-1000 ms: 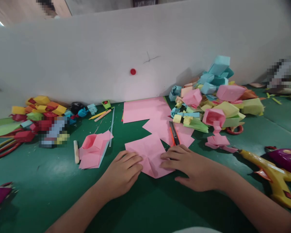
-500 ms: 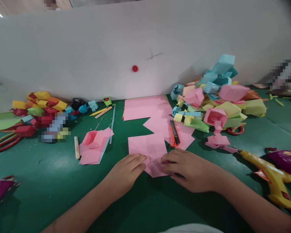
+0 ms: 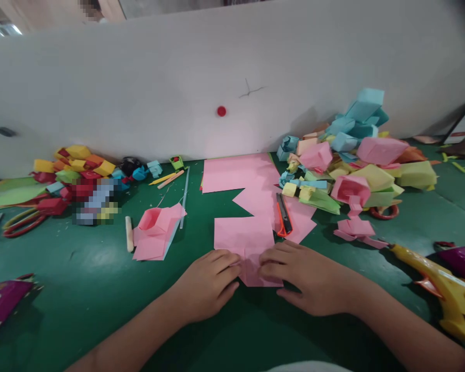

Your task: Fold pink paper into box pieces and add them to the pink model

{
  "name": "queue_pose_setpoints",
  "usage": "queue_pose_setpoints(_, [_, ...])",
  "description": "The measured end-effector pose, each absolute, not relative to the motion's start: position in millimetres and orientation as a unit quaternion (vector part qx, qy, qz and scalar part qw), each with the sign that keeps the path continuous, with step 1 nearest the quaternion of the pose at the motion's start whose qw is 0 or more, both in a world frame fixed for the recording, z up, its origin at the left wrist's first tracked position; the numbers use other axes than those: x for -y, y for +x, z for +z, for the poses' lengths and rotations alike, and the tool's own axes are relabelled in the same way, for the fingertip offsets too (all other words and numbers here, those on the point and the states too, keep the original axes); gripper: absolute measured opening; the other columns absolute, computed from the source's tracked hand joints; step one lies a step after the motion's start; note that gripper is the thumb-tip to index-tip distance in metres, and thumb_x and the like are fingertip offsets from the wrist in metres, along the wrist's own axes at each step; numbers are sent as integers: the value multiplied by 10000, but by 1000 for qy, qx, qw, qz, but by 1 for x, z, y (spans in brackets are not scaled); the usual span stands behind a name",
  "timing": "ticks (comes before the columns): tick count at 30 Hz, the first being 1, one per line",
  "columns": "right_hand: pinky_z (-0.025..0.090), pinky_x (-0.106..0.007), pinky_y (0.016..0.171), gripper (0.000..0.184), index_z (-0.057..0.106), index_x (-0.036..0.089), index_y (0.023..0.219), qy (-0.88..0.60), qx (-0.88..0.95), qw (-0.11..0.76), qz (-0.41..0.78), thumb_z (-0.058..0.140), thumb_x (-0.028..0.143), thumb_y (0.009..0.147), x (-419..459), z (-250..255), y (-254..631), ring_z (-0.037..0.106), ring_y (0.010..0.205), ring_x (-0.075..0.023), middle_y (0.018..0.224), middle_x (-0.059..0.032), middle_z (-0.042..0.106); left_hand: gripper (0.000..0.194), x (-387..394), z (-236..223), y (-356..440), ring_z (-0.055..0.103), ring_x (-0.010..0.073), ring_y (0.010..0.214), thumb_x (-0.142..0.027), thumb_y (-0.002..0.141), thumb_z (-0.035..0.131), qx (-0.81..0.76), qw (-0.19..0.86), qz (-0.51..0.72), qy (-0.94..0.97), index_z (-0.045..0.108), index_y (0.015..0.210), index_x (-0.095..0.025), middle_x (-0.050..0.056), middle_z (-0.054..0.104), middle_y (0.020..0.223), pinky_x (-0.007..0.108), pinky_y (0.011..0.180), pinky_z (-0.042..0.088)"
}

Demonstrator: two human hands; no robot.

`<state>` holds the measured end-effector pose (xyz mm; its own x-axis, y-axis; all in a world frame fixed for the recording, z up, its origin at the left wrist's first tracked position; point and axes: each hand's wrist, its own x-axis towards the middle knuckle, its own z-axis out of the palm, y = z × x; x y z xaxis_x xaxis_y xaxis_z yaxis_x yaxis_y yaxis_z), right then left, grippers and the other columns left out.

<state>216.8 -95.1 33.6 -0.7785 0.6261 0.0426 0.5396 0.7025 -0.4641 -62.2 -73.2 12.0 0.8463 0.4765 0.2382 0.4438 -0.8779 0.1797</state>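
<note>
A partly folded sheet of pink paper (image 3: 243,231) lies on the green table before me, its near edge creased and folded over in the middle. My left hand (image 3: 209,281) grips the paper's near left side, fingers bent together at the central fold. On the near right side, my right hand (image 3: 304,274) has its curled fingertips on the folded flap, the thumb lower and off the paper. The fingers hide parts of both folds. Just beyond my right hand, a black and orange utility knife (image 3: 284,214) rests on cut pink paper (image 3: 256,201).
Left stand a pink folded paper piece (image 3: 155,232), a pale stick (image 3: 129,234) and a heap of coloured paper boxes (image 3: 77,165). At right are more folded papers (image 3: 368,150) and a yellow glue gun (image 3: 436,279). A white partition (image 3: 158,88) borders the back.
The pink paper has turned so its far edge lies level. Its near edge now looks straighter and more folded. Both hands stay on it, and the view has shifted slightly.
</note>
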Motion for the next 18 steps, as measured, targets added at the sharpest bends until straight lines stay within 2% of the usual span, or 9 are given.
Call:
queue_pose_setpoints(4, [401, -443, 998, 426, 610, 231, 1261, -321, 915, 98, 224, 658, 186, 841, 95, 34, 218, 545, 1137, -246, 1284, -70, 621, 272, 73, 15, -63, 617, 265, 1148, -236, 941, 574, -237, 70, 126, 961, 627, 1200, -170, 112, 670, 1237, 448, 1004, 536])
queue_pose_setpoints(11, [428, -419, 956, 346, 634, 203, 1214, -316, 919, 107, 208, 543, 103, 896, 97, 32, 215, 567, 1086, -224, 1195, -87, 657, 394, 78, 14, -62, 604, 309, 1224, -337, 958, 572, -230, 11, 101, 968, 608, 1293, -133, 138, 658, 1304, 497, 1088, 478])
queue_pose_setpoints(18, [448, -430, 947, 321, 651, 194, 1182, -317, 920, 128, 193, 516, 101, 906, 98, 29, 215, 585, 1080, -238, 1186, -103, 672, 390, 81, 16, -58, 587, 291, 1268, -375, 983, 535, -201, 48, 69, 976, 635, 1258, -118, 137, 624, 1385, 453, 1106, 476])
